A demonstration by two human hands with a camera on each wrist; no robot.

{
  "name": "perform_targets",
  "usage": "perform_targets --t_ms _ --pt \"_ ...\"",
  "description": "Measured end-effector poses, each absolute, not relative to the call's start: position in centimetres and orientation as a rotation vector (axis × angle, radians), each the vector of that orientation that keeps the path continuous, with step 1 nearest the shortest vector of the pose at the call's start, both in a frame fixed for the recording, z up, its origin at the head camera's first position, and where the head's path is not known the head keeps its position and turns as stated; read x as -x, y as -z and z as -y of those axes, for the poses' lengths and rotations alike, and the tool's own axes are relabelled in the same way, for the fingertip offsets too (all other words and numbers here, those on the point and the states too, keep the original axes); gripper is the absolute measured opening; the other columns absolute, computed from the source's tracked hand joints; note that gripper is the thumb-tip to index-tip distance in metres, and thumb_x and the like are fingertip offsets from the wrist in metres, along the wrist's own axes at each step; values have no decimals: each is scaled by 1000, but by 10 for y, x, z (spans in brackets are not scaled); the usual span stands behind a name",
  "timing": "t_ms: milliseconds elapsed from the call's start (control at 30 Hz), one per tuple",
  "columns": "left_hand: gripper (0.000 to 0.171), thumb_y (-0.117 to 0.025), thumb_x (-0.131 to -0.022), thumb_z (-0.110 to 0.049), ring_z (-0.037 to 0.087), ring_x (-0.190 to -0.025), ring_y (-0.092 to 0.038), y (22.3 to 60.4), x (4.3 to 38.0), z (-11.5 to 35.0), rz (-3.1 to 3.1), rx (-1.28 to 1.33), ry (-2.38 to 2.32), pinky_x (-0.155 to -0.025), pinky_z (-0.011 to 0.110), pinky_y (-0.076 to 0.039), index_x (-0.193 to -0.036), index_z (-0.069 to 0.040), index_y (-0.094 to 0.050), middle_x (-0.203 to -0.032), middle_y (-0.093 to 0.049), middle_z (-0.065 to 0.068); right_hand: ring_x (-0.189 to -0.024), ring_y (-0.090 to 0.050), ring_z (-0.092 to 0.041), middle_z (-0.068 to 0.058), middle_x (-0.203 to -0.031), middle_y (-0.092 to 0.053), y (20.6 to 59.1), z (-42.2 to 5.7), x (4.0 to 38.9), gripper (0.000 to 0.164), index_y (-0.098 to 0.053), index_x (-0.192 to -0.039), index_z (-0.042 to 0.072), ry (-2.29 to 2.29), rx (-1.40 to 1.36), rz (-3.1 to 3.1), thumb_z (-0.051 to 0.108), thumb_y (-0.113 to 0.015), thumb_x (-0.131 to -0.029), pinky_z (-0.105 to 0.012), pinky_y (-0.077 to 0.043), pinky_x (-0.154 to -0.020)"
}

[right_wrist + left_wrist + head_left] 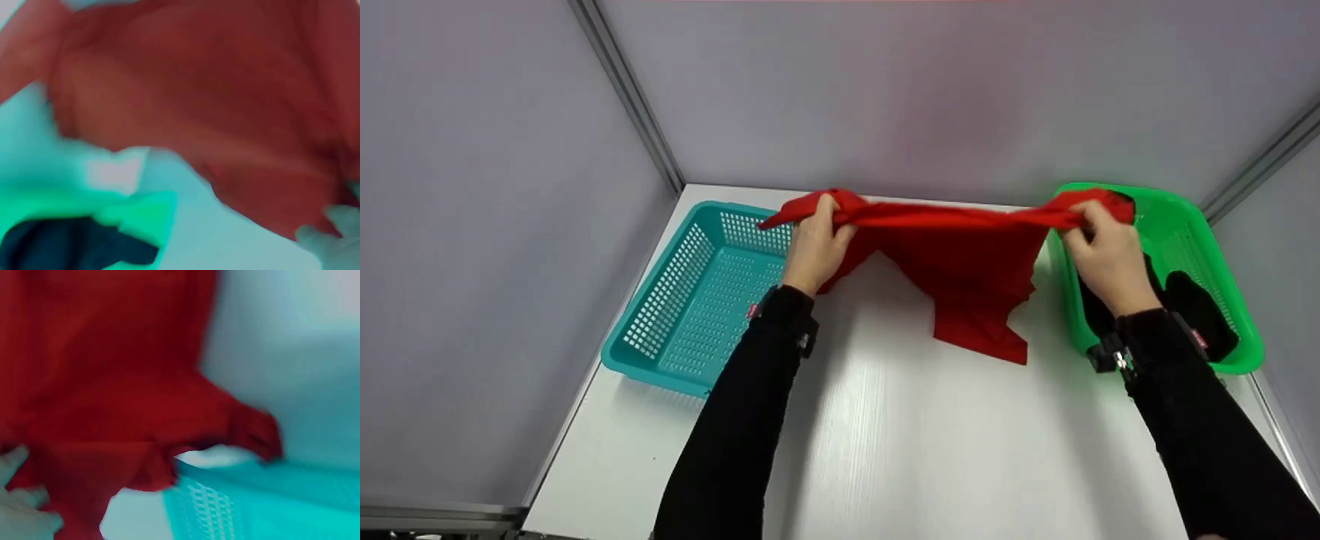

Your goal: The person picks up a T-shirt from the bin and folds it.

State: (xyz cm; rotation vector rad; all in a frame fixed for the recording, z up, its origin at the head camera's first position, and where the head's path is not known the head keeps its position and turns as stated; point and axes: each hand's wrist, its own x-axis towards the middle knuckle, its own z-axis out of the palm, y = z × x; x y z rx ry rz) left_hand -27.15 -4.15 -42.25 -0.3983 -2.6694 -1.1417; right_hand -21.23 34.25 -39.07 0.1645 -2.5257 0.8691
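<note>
Red cloth [960, 251] — upper edge stretched nine to three o'clock; left hand [814, 251] and right hand [1110, 261], fingers curled, grip either end.

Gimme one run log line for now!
left grip: holds red cloth | right grip: holds red cloth | cloth: stretched between them | green basket: black items inside

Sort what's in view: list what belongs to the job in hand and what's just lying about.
Job in hand:
- red cloth, stretched between the hands
- left hand, gripping it
- right hand, gripping it

Apparently just lying about, since neither hand holds them:
- teal basket
- green basket
- black items inside the green one
</note>
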Motion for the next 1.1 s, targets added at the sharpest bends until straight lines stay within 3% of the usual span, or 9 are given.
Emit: perform_targets --t_ms 133,233,333,533,633,700,800,867,1100 --pt "25 -70 -101 -28 33 -95 -70 451 258 46 2994 579 628 -92 49 -52 -107 -7 -59 -98 -74 14 -58 -50 -28 -15 -75 -63 435 -355 197 8 -66 -103 5 -604 -200 2873 12 -65 -100 -41 -40 -55" --pt "23 -72 -99 -29 31 -92 -71 466 249 46 3177 724 379 -89 50 -55 -104 -7 -66 -95 -73 11 -60 -53 -28 -11 -73 -62 456 -355 187 7 -65 -93 8 -499 -261 3094 13 -64 -97 -43 -43 -56" --pt "25 -75 -96 -30 31 -91 -71 475 238 44 3336 743 192 -82 50 -59 -105 -7 -74 -98 -74 11 -60 -52 -22 -2 -66 -56 474 -351 180 16 -60 -80 11 -437 -414 3242 14 -65 -95 -38 -43 -57" --pt "35 -82 -89 -28 31 -106 -71 468 208 43 3521 647 -124 -90 49 -57 -117 -7 -77 -117 -75 12 -58 -52 -12 6 -61 -55 501 -339 165 29 -59 -71 14 -621 -624 3463 20 -68 -98 -30 -43 -60" --pt "36 -78 -91 -30 29 -110 -69 468 202 48 3588 541 -205 -94 48 -54 -119 -8 -76 -122 -74 10 -61 -58 -14 4 -66 -63 506 -332 158 23 -67 -81 12 -731 -604 3613 25 -67 -100 -32 -50 -59" --pt "36 -74 -93 -34 29 -110 -68 470 202 53 3631 481 -245 -95 49 -52 -120 -9 -76 -122 -73 8 -65 -64 -17 -1 -73 -67 506 -329 154 20 -74 -104 9 -807 -518 3717 28 -68 -100 -37 -57 -59" --pt "36 -69 -97 -38 29 -110 -67 475 204 59 3686 401 -272 -95 49 -51 -120 -11 -76 -122 -73 6 -68 -68 -23 -7 -81 -68 506 -325 149 49 -62 -141 7 -904 -304 3849 31 -69 -100 -46 -62 -61" --pt "36 -63 -100 -36 28 -109 -67 482 209 62 3710 310 -231 -93 47 -52 -123 -10 -75 -123 -72 7 -71 -69 -25 -10 -84 -66 506 -322 148 64 -49 -154 7 -918 -202 3899 32 -69 -99 -48 -62 -63" --pt "33 -60 -104 -30 32 -94 -72 514 225 76 3447 195 -97 -73 47 -59 -123 -3 -67 -109 -74 16 -81 -60 -24 -17 -115 -58 509 -321 149 63 -49 -155 9 -671 -410 3864 32 -68 -100 -41 -58 -64"
